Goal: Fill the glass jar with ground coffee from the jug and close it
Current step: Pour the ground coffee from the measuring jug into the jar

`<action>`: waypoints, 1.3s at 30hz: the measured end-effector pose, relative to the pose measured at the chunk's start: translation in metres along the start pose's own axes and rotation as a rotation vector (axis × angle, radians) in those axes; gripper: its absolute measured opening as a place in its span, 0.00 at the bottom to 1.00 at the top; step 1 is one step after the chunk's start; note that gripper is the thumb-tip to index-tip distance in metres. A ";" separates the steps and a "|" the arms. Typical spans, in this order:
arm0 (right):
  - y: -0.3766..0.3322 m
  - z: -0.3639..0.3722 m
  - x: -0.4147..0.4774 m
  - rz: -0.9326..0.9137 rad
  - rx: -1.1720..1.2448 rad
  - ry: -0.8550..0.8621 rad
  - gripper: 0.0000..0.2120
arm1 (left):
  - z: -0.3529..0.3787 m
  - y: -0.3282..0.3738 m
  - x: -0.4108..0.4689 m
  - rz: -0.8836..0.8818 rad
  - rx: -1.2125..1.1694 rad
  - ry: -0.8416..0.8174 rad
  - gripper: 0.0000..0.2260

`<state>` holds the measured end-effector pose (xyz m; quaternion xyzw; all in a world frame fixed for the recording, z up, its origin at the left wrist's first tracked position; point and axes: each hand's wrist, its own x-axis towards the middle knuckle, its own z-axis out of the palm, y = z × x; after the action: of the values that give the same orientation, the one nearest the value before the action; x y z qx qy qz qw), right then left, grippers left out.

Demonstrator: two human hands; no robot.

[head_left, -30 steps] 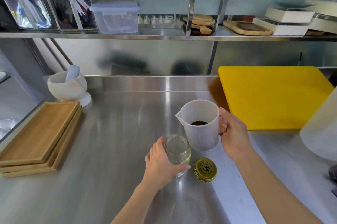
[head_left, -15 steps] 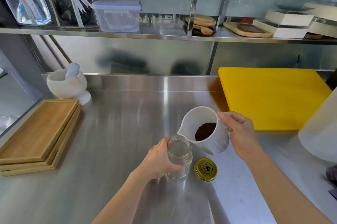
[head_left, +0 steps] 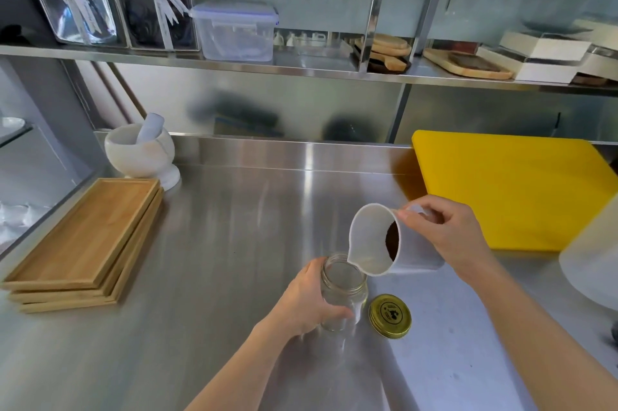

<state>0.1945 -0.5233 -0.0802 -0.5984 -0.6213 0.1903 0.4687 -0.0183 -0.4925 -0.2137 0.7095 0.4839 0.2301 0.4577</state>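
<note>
On the steel counter (head_left: 234, 243), stacked wooden trays (head_left: 83, 243) lie at nine o'clock from the glass jar (head_left: 342, 290), a white mortar (head_left: 140, 153) at ten, a yellow cutting board (head_left: 511, 190) at two. The gold lid (head_left: 390, 316) lies flat just beside the jar at three. The left hand (head_left: 307, 300) wraps the upright, open jar. The right hand (head_left: 444, 233) grips the translucent plastic jug (head_left: 378, 243), tipped nearly horizontal, spout over the jar's mouth; dark ground coffee (head_left: 392, 245) clings inside.
</note>
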 end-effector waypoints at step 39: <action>-0.034 0.016 0.009 -0.314 -0.517 -0.166 0.07 | -0.009 -0.045 -0.022 -0.035 -0.219 0.109 0.12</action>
<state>0.1638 -0.5170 -0.0573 -0.5767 -0.7702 -0.0003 0.2724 -0.0563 -0.5029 -0.2462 0.6332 0.4923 0.3119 0.5093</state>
